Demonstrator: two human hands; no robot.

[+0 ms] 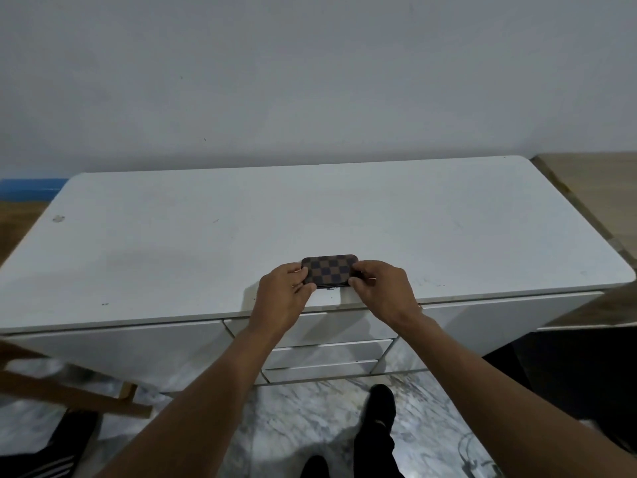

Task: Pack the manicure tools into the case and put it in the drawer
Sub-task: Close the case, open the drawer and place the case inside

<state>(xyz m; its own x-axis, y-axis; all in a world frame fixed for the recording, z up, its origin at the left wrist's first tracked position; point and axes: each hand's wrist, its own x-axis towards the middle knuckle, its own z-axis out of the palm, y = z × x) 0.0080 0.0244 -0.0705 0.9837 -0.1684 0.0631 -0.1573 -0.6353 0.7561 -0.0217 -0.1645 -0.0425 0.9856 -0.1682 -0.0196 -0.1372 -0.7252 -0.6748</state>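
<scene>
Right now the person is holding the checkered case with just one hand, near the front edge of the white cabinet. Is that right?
Not quite. Both hands are on it: the head view shows the left hand gripping the left end of the checkered case and the right hand gripping the right end. The rest is right: it is near the front edge of the white cabinet.

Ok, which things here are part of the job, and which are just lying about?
Job:
- case, shut, gripped at its ends by left hand and right hand
- drawers, all shut
- cabinet top, where the case rests

Lying about:
- wooden frame on the floor, left
- cable on the floor, right

No loose tools visible.
</scene>
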